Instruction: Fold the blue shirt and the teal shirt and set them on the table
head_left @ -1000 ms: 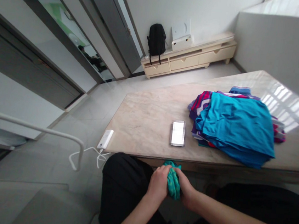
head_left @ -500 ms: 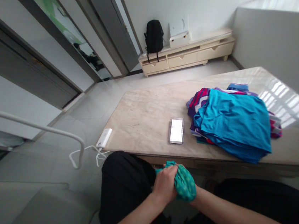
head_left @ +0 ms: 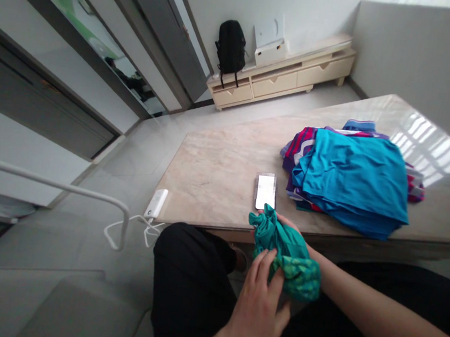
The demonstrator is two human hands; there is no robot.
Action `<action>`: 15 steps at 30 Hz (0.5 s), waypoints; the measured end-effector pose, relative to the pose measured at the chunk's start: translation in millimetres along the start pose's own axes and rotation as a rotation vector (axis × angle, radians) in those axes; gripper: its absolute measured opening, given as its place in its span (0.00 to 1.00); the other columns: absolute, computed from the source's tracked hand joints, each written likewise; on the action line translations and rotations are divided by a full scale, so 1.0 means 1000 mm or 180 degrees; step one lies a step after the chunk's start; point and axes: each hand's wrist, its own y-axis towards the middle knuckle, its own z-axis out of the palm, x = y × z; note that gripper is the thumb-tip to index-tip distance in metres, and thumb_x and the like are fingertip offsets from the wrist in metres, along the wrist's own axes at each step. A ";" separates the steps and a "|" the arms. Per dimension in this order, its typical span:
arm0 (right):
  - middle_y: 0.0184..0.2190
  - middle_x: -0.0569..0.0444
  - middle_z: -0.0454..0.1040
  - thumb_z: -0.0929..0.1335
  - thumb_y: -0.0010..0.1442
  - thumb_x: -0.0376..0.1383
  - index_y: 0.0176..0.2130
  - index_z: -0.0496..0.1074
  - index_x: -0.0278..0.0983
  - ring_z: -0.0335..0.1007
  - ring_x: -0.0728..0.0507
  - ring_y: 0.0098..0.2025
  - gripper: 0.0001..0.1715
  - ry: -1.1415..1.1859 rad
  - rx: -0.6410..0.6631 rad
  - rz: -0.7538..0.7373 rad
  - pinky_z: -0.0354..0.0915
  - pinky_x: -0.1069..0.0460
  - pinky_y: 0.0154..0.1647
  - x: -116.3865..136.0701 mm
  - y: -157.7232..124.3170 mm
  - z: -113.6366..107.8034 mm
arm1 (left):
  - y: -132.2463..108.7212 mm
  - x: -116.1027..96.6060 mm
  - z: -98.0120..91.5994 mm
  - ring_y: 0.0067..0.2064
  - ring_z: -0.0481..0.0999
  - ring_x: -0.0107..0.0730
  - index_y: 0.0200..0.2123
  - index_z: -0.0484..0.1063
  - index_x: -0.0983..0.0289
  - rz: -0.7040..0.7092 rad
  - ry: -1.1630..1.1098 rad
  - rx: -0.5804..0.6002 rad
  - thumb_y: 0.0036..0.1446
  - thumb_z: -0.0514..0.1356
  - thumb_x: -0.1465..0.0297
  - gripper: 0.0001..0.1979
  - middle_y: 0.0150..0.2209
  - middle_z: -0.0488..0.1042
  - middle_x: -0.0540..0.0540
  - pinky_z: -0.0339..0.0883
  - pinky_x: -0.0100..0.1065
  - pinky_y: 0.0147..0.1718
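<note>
A bunched green cloth (head_left: 287,247) with a lighter dotted pattern on its lower part is held over my lap, just off the table's front edge. My right hand (head_left: 292,225) is beneath and behind it, gripping it, most of its fingers hidden by the fabric. Against the near side of the cloth, the fingertips of my left hand (head_left: 261,301) rest with the fingers apart. What kind of garment the cloth is cannot be made out. Just past its top lies a phone (head_left: 266,191) with a bright, blurred screen.
On the marble-look table (head_left: 211,183), a pile of folded clothes (head_left: 356,177) with a blue garment on top lies to the right. A white power strip (head_left: 156,203) with cables sits at the left corner. A low cabinet (head_left: 276,86) bears a black backpack (head_left: 231,48) and white box.
My left hand has let go of its closed grip and drawn back toward me, fingers spreading. The cloth, formerly squeezed between both hands, has risen and loosened in my right hand.
</note>
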 end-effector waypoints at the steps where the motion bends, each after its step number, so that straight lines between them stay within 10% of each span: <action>1: 0.39 0.51 0.83 0.62 0.71 0.49 0.47 0.74 0.38 0.81 0.43 0.40 0.20 0.0030 -0.0021 0.0040 0.76 0.47 0.47 0.002 -0.002 0.003 | 0.000 -0.001 -0.003 0.71 0.56 0.54 0.65 0.62 0.65 0.0020 -0.0097 -0.0077 0.56 0.63 0.78 0.33 0.69 0.59 0.67 0.61 0.56 0.67; 11: 0.35 0.51 0.82 0.64 0.65 0.52 0.43 0.75 0.39 0.81 0.40 0.38 0.22 -0.1002 -0.0689 -0.0960 0.75 0.45 0.48 0.025 0.008 -0.014 | 0.000 -0.015 -0.040 0.37 0.77 0.34 0.32 0.72 0.63 0.0431 -0.1814 0.0220 0.53 0.67 0.75 0.06 0.32 0.78 0.52 0.68 0.44 0.53; 15: 0.36 0.47 0.82 0.68 0.60 0.53 0.42 0.77 0.38 0.81 0.37 0.41 0.23 -0.1682 -0.0939 -0.1078 0.74 0.42 0.50 0.019 0.013 -0.020 | -0.012 0.000 -0.090 0.31 0.79 0.32 0.26 0.73 0.65 -0.0086 -0.3449 0.1086 0.57 0.68 0.52 0.22 0.29 0.78 0.55 0.71 0.30 0.32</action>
